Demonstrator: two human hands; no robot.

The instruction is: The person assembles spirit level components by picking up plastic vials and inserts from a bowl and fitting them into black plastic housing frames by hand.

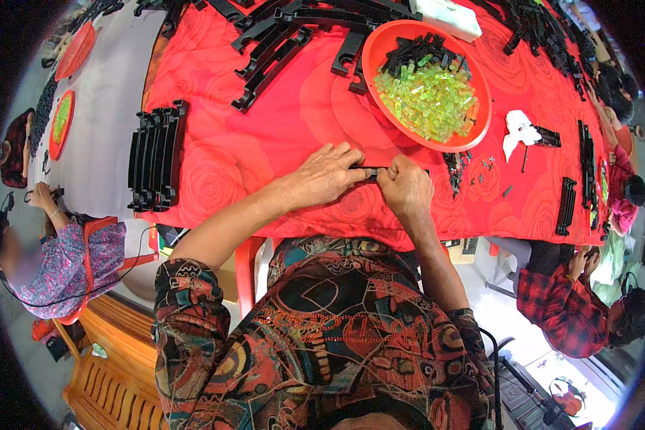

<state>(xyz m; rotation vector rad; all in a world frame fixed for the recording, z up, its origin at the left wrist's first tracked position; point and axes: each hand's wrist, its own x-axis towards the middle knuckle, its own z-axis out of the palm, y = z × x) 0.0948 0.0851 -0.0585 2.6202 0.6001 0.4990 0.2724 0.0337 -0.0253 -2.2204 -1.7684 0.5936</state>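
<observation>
Presently, at frame centre: left hand and right hand both pinched one small black part on the red-clothed surface. Upper right, orange bowl heaped with green pieces; left, a black-strip stack looked finished; much apparently remained.

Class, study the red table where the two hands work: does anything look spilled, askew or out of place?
Mostly tidy. The one oddity is a scatter of small dark parts lying loose on the red cloth, below the red bowl of green pieces, beside the right hand. A crumpled white scrap lies nearby.
</observation>
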